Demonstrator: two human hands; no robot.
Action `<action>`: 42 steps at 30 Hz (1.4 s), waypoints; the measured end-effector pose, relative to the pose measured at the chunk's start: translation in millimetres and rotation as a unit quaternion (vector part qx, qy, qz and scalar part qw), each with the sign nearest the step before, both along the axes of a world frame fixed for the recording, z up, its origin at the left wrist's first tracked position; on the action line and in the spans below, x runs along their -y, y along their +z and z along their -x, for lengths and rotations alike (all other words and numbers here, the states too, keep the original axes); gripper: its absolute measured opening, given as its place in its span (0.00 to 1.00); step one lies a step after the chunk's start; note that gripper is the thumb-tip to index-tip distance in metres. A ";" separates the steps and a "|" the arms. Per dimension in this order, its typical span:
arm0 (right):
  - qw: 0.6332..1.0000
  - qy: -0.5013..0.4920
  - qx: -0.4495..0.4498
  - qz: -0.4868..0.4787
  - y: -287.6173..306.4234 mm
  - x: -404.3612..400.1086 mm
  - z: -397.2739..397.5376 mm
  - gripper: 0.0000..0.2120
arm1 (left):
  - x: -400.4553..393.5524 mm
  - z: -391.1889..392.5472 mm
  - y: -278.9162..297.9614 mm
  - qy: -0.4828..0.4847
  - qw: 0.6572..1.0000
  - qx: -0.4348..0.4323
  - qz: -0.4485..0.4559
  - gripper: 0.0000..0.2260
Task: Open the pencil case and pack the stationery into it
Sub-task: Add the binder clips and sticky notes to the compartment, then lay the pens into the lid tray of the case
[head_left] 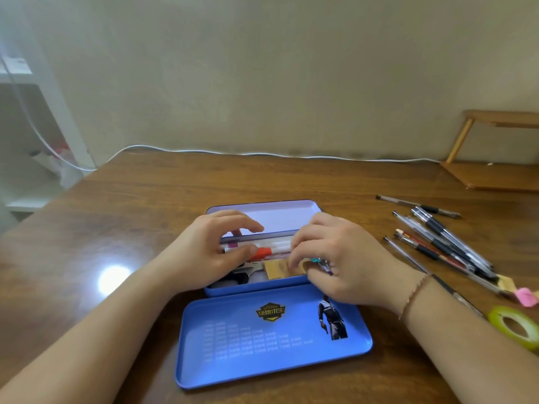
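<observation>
Blue tin pencil case (250,288) open at our table (116,214) centre, lid flat toward us. Long axis left-right. Both our hands over its tray: left hand (210,252) fingers curled, thumb on red-capped marker (264,252); right hand (338,258) curled, seemingly pinching small teal item, blurred. Loose pens (443,243) right of case, nearer right hand, lying diagonal.

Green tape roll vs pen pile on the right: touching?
Apart. The head view shows bare wooden table between the green tape roll and the pens; the roll lies nearer the camera, beside the right forearm.
</observation>
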State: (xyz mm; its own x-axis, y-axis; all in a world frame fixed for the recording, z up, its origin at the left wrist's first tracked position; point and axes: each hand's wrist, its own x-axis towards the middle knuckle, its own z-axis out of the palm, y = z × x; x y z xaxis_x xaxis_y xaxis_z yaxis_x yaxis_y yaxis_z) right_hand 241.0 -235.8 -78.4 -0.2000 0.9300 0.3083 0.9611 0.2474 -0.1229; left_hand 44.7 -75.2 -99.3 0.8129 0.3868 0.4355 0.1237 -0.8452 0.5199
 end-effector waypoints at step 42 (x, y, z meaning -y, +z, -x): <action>0.920 -0.277 -0.065 0.271 35.3 97.4 -84.5 0.06 | 61.4 -12.5 38.5 -0.036 0.893 -0.202 -0.400 0.08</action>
